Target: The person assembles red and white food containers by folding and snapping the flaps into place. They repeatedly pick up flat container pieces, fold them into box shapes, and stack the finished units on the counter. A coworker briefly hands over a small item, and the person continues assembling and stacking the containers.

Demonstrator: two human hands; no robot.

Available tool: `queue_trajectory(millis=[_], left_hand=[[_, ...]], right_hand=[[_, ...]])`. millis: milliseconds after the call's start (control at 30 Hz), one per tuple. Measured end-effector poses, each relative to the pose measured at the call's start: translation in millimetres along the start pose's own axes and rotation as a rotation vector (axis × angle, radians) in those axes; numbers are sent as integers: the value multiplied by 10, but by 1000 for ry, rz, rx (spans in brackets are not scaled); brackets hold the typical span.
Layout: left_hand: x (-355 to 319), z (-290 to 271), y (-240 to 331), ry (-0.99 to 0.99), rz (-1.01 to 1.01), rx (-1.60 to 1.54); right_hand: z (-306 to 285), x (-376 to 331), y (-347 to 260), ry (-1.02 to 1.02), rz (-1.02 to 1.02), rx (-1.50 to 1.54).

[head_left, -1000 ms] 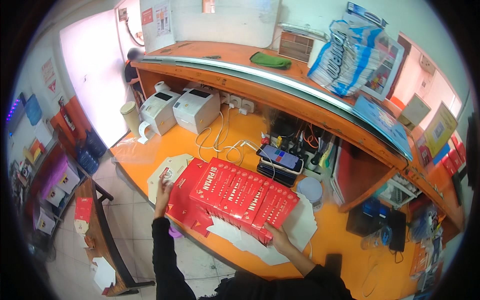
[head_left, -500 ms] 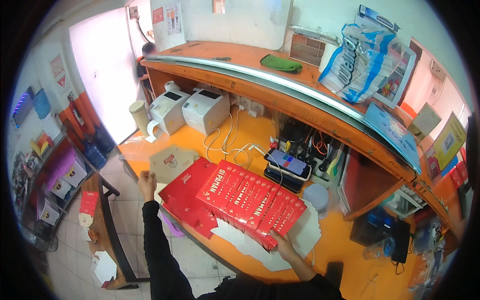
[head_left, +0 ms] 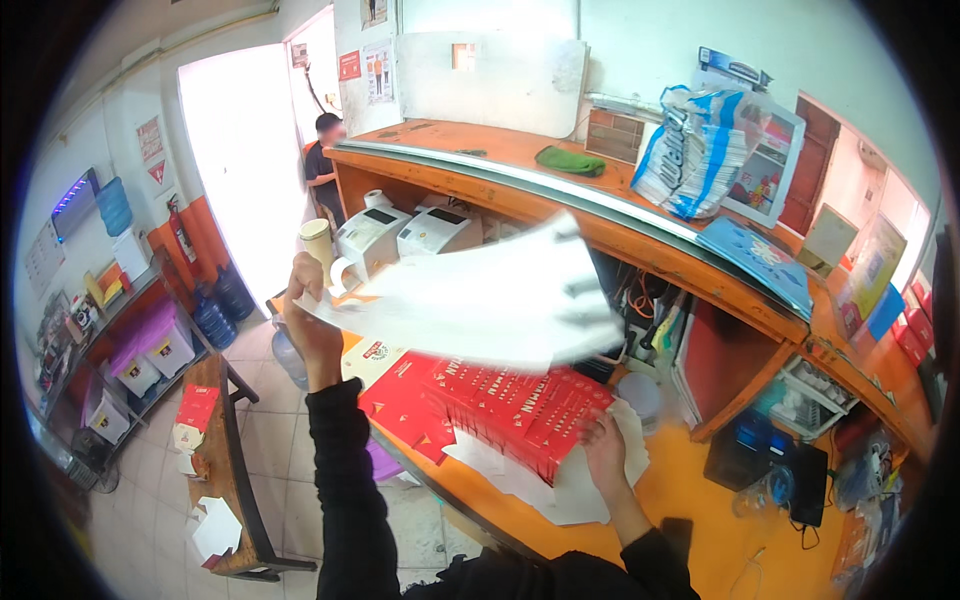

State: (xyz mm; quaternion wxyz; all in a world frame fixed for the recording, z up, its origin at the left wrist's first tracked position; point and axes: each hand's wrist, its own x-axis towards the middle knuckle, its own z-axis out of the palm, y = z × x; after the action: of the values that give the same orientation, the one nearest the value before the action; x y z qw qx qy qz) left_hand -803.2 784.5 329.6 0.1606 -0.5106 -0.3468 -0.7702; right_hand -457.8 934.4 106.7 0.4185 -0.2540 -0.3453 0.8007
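Across the centre of the frame stretches a white flat blank [head_left: 480, 295], held up above the tabletop [head_left: 690, 510], its right edge notched and badly blurred. Left of centre, the left hand [head_left: 316, 325] has its fingers closed on the blank's left end, though the thumb and fingertips are hard to tell apart there. At lower centre a stack of red cartons [head_left: 525, 425] lies on the tabletop, its far side hidden behind the blank (pale lettering on the red is partly covered too). The right hand [head_left: 603, 450] is at the stack's right end, fingers slightly bent; whether they grip a carton or only rest against it, I cannot tell. Pale sheets [head_left: 500, 472] jut out along the stack's near side, and a red flat piece [head_left: 405, 395] lies just to its left. At upper middle stand two printers [head_left: 370, 240], the right one's lower part blocked by the blank. Cables [head_left: 640, 292] right of centre sink into a dark recess, too tangled to separate. At upper left, a person [head_left: 325, 165] is partly cut off by the orange shelf [head_left: 500, 140]. Both dark sleeves [head_left: 352, 490] run out through the lower edge.
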Motion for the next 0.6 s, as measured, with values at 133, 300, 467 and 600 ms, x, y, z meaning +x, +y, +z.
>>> queue_trajectory(millis=[133,300,467,600], left_hand=[[-27,133,-246,-150,57,-544],[-313,779,-507,-46,-437,-1521],[-599,1603,-695,-75,-278,-2126],[-609,1848,-464,293,-631,-2064]], right_hand=[[90,56,-361,-186,96,81],[305,-289,-491,-465,344,153],[350,-354,-371,-264,134,-222],[252,-183,-621,-41,-137,-195]])
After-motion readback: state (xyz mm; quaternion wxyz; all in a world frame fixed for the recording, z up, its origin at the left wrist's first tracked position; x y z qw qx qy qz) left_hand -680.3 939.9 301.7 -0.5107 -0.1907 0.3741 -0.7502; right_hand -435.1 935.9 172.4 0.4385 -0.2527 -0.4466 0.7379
